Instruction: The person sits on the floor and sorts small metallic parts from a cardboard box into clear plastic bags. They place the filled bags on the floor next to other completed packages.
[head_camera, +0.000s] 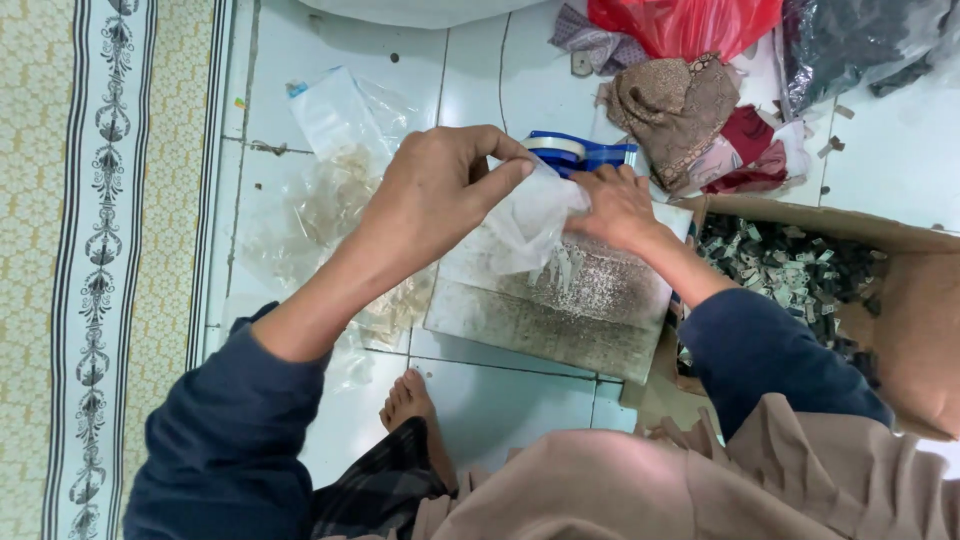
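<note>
Your left hand (440, 185) pinches the small plastic bag (530, 220) over the board (560, 300); your right hand (615, 205) presses its fingers beside it, near the tape dispenser (580, 152). Sealing appears unfinished; many pieces remain in the box (900, 300).

The left hand (435, 190) pinches the top edge of a small clear plastic bag (528, 222) between thumb and fingertips. The right hand (615, 205) presses on the same bag from the other side, fingers bent over it. Just behind the grip sits a blue tape dispenser (580, 152) with a white roll. Right under the grip lies a worn grey board (560, 305) on the white tiled floor (500, 400). Left of the grip lies a heap of clear bags (330, 200). Right of it stands an open cardboard box (900, 300) filled with small dark pieces (790, 270). Beyond the grip lie brown cloth (672, 105) and a red plastic bag (685, 25). A bare foot (410, 400) rests below the board.
</note>
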